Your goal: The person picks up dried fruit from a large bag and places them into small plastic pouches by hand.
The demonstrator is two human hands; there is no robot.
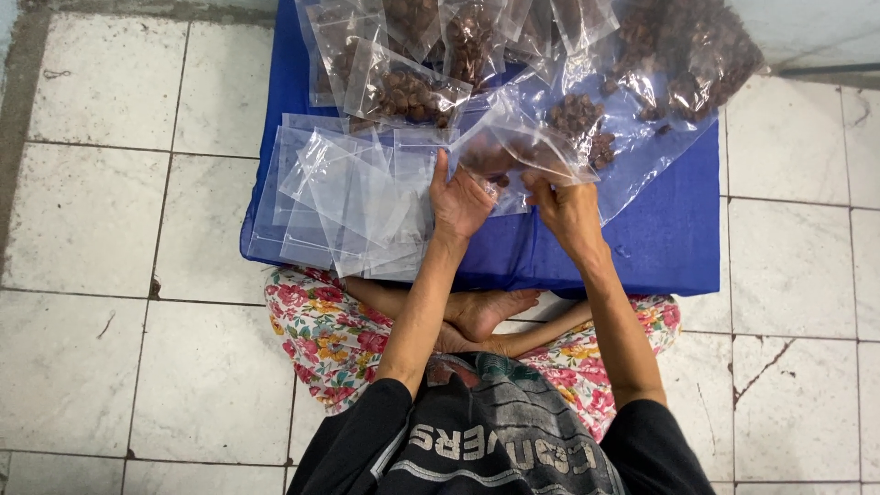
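1. We judge that we are in the filling step: our left hand [461, 203] and our right hand [566, 213] hold together one small clear bag [518, 151] above the blue mat [665, 234], and some dark brown pieces are already inside it.
2. The left hand is closed on the left edge of this bag, thumb pointing up and away from us; the fingers are partly hidden behind the plastic.
3. The right hand pinches the right edge of the same bag (the palm is turned to the left, toward the other hand), so the mouth of the bag seems stretched between the two hands.
4. Both forearms reach forward from the body over our crossed legs, and the wrists are close to each other, almost in the middle of the mat.
5. Just to the left of the left hand lies a loose pile of empty clear bags [344, 197], touching each other and overlapping.
6. Further away, at the top, lie several filled small bags [403, 92], and to the right a big open bag [683, 60] with the same brown pieces.
7. In our judgement, the next move calls for a firm grip on both edges and a careful closing of the mouth, because the thin plastic slips easily and the pieces can fall out.
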